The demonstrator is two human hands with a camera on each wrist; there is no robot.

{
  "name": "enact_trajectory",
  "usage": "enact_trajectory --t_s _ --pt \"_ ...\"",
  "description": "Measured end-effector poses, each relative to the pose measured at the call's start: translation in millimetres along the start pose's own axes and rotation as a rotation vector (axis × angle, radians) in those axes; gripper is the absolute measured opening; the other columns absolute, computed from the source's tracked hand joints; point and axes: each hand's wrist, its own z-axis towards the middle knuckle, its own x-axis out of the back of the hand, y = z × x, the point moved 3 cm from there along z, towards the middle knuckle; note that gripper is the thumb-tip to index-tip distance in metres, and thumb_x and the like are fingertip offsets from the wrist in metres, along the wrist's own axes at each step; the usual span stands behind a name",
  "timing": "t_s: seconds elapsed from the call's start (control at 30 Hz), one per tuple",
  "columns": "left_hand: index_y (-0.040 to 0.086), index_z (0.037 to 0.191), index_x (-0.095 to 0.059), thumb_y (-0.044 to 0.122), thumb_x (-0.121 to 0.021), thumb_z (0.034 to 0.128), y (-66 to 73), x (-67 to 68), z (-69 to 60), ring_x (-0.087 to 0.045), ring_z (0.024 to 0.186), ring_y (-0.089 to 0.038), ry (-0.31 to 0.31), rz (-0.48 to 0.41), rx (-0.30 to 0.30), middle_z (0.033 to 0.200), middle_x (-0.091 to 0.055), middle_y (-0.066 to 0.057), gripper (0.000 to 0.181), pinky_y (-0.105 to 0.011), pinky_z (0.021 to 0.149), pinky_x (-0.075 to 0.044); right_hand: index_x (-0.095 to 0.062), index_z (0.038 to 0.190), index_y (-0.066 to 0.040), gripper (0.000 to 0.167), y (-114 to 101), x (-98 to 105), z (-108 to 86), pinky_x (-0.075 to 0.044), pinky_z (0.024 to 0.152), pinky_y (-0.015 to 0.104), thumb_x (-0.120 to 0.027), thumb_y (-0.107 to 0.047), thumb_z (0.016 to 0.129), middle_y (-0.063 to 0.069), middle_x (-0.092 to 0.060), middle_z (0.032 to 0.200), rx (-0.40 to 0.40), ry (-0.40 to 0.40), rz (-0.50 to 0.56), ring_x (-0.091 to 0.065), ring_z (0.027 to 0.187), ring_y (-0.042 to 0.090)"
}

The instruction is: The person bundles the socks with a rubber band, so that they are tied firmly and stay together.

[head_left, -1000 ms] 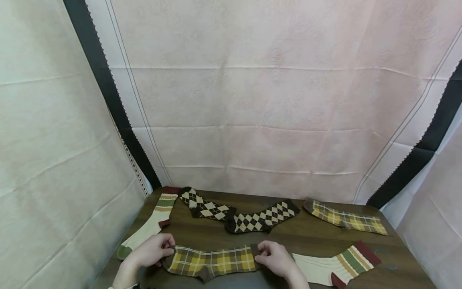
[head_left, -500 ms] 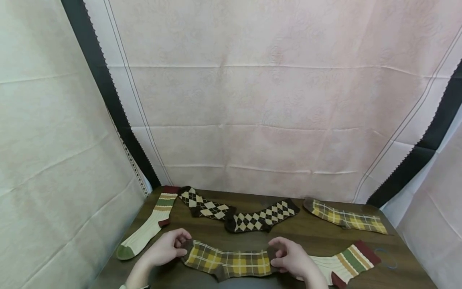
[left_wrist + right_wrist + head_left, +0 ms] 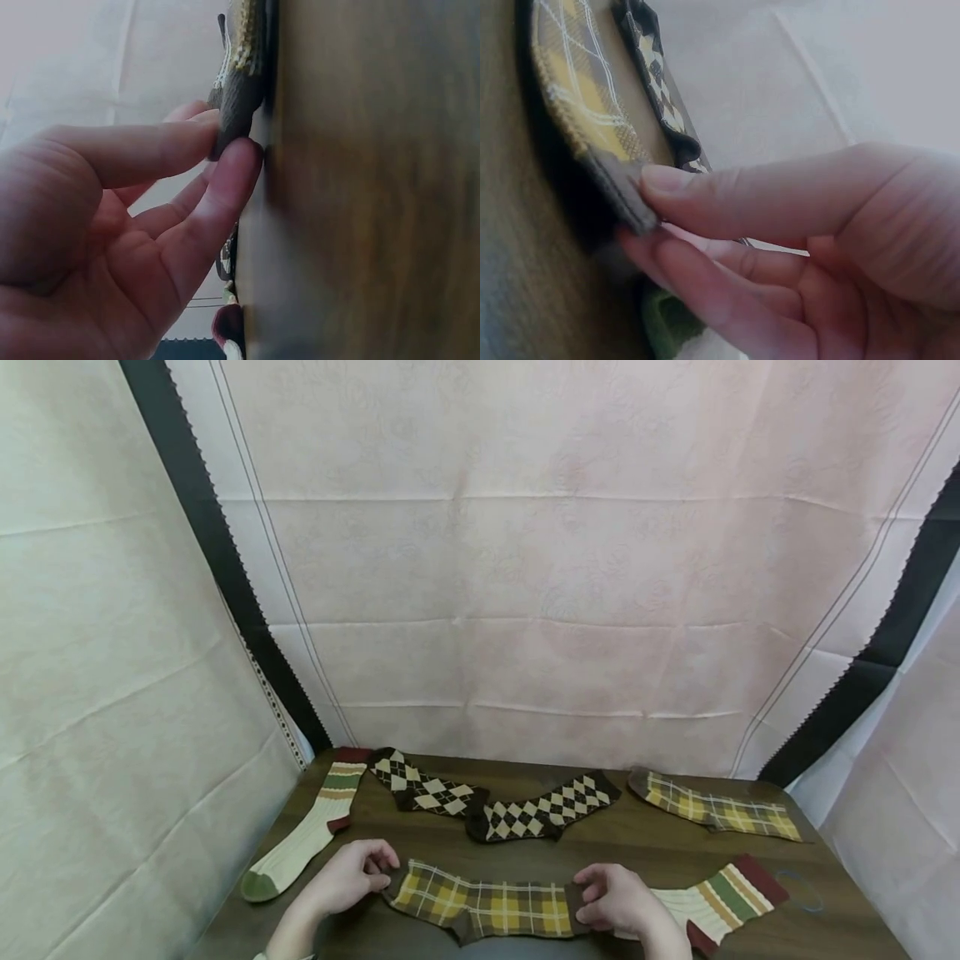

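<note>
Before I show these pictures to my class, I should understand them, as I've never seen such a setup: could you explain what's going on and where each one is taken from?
There is no machine: a person works with a bare left hand and right hand. The wide view comes from a camera on the head, looking forward and down; each close-up comes from a camera on one wrist.

On the brown table lie a left cream sock, a right cream sock, a left diamond sock, a right diamond sock and, far right, a loose plaid sock.

The held plaid sock stretches between the hands, which pinch its dark ends.
</note>
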Motion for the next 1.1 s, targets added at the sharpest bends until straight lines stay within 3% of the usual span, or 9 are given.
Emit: enact_trajectory --t_s 0.23,0.33,0.63,0.83,1.1 --pt "0.006 0.106 -0.080 0.001 -0.079 0.0912 -6.8 -2.1 -2.4 -0.061 0.080 -0.018 -0.015 0.024 0.045 0.091 -0.068 0.000 0.016 -0.033 0.067 -0.050 -0.077 0.112 -0.010 0.037 65 6 43.0 -0.063 0.069 0.042 -0.092 -0.005 0.079 0.012 -0.066 0.098 0.043 -0.071 0.062 -0.066 0.086 0.027" --pt "0.006 0.106 -0.082 0.001 -0.080 0.0896 -6.7 -2.2 -1.6 -0.062 0.081 -0.019 -0.005 0.037 0.045 0.093 -0.068 -0.001 0.017 -0.032 0.068 -0.050 -0.078 0.109 -0.008 0.035 75 8 48.5 -0.063 0.070 0.043 -0.093 -0.006 0.078 0.014 -0.066 0.100 0.035 -0.086 0.085 -0.067 0.088 0.028" --pt "0.006 0.106 -0.083 0.001 -0.083 0.0874 -3.0 -0.6 2.6 -0.062 0.080 -0.019 0.006 0.055 0.025 0.093 -0.069 -0.001 0.019 -0.032 0.066 -0.051 -0.074 0.112 0.004 0.029 2 -1 -2.8 -0.063 0.070 0.041 -0.081 0.009 0.085 0.011 -0.065 0.096 0.003 0.038 -0.028 -0.066 0.082 0.022" --pt "0.007 0.107 -0.083 0.004 -0.084 0.0879 -2.4 0.4 2.7 -0.062 0.079 -0.017 0.005 0.063 0.021 0.094 -0.069 -0.001 0.019 -0.031 0.066 -0.050 -0.071 0.112 0.003 0.031 -5 -3 -8.0 -0.062 0.067 0.039 -0.082 0.008 0.084 0.009 -0.064 0.092 0.013 0.093 -0.054 -0.065 0.076 0.020" --pt "0.006 0.110 -0.079 0.005 -0.086 0.0865 1.2 1.2 2.1 -0.062 0.080 -0.021 0.012 0.008 0.030 0.090 -0.069 -0.002 0.025 -0.033 0.066 -0.050 -0.068 0.122 0.006 0.036 -12 7 -15.8 -0.062 0.068 0.041 -0.082 -0.005 0.090 0.008 -0.068 0.090 0.077 0.070 -0.039 -0.068 0.075 0.021"
